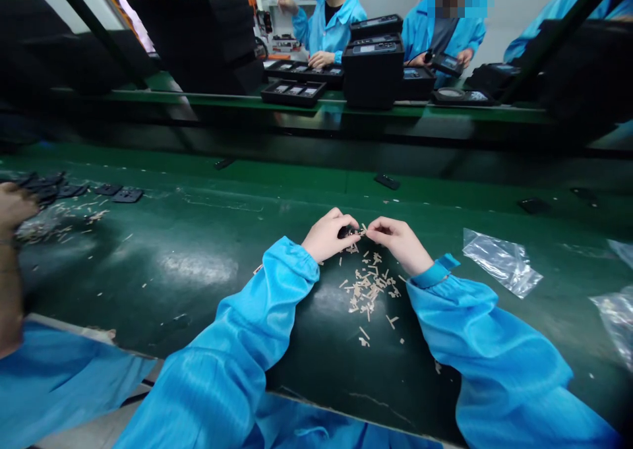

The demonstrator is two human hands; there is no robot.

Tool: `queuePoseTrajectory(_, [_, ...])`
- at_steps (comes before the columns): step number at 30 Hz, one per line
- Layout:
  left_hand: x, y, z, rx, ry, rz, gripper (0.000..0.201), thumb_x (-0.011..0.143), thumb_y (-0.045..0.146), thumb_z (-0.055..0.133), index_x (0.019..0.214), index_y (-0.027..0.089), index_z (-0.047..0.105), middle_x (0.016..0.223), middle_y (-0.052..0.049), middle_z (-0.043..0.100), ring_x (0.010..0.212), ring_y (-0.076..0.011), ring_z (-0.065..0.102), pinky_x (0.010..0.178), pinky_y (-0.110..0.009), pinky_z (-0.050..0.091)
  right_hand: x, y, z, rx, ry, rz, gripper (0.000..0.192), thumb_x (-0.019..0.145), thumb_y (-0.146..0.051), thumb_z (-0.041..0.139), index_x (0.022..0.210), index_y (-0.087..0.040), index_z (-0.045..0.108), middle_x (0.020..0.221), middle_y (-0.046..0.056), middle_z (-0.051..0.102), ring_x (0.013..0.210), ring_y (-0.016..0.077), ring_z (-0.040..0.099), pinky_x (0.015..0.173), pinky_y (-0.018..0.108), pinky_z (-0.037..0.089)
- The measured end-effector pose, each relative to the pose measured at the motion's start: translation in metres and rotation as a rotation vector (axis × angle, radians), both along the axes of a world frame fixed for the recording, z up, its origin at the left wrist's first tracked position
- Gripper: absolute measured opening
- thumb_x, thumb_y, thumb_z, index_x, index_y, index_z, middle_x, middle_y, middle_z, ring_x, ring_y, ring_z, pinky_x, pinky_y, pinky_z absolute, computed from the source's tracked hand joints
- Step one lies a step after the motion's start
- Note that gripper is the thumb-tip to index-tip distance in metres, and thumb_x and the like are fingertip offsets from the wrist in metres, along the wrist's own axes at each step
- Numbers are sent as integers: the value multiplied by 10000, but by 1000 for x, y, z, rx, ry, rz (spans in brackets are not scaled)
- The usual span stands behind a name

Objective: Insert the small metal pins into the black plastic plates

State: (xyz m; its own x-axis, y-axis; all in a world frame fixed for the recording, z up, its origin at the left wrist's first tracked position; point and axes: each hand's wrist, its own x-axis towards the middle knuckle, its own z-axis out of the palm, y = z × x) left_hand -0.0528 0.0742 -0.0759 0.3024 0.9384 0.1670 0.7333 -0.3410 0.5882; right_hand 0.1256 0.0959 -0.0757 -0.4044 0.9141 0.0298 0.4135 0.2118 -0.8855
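Observation:
My left hand point(332, 234) is curled round a small dark part point(350, 232), mostly hidden by the fingers; its kind cannot be made out. Close beside it, my right hand point(398, 239) pinches a thin beige strip point(364, 229) between thumb and forefinger. Both hands meet just above the green tabletop. Below them lies a loose heap of small beige strips and scraps point(368, 287), with a few stray pieces nearer the front edge.
A clear plastic bag point(502, 261) lies right of my right sleeve. At far left, a co-worker's hand point(17, 205) is near flat black parts point(127, 195). Beyond a raised shelf, people in blue work behind black trays point(293, 93) and a stack of black boxes point(373, 73).

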Motion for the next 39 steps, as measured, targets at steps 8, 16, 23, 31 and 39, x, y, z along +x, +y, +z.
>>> queuePoseTrajectory(8, [4,1,0,-43,-87,33,74,760,215,552,752,174,613,725,10,479,720,-122,501,689,-234,402,-6,-7,0,-47,170,-67,144,692,-295,554,646,-164,518,609,-26,483,581,109,424,577,256,337])
queuePoseTrajectory(16, [1,-1,-4,-6,27,110,124,773,290,538,717,203,605,772,0,462,730,-147,485,646,-259,376,-1,-6,-3,-42,185,-91,134,689,-288,552,648,-165,517,592,-29,472,563,110,419,566,259,337])
queuePoseTrajectory(23, [18,-12,9,-39,-332,-24,51,739,157,569,770,160,609,721,15,484,671,-101,499,653,-222,398,4,-18,0,42,156,-79,153,748,-312,519,675,-178,503,588,-35,458,540,108,424,520,241,360])
queuePoseTrajectory(31, [25,-22,19,-75,-451,81,81,731,110,536,658,145,534,659,33,468,601,-82,424,590,-211,345,4,-36,13,407,-59,-169,100,798,-239,505,718,-179,508,674,12,529,626,145,490,598,280,399])
queuePoseTrajectory(39, [29,-31,26,23,-332,53,106,731,92,521,642,150,518,652,34,442,612,-86,428,588,-213,334,1,-47,16,763,-331,-112,170,840,-198,475,812,-153,636,815,77,656,767,213,541,675,347,349])
